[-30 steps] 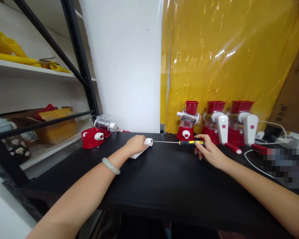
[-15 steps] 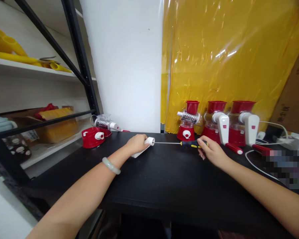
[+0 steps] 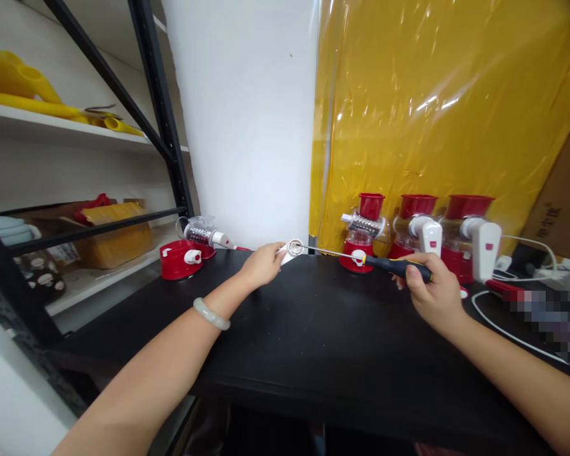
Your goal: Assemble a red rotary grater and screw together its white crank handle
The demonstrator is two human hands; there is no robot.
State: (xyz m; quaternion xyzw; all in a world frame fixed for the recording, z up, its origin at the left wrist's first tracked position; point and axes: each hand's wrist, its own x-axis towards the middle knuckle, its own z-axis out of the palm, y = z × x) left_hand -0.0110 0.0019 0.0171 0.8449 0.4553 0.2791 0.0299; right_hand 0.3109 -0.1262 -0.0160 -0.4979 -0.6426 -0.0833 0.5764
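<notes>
My left hand is closed around a white plastic crank arm, whose round hollow end faces right and towards me. In my right hand is a screwdriver with a dark blue and yellow handle, gripped with the thumb along it. Its long metal shaft points left, and the tip meets the hollow end of the white part; whether it touches the inside I cannot tell. Both hands are raised over the black table.
Red-and-clear rotary graters, one without a crank and two with white cranks, stand at the back right. At the left are a red base and a grater drum housing. A white cable lies right; a shelf rack stands left.
The white part has been raised and turned so its round opening shows more. My right hand has moved right and nearer, and the screwdriver now slopes down towards its handle.
</notes>
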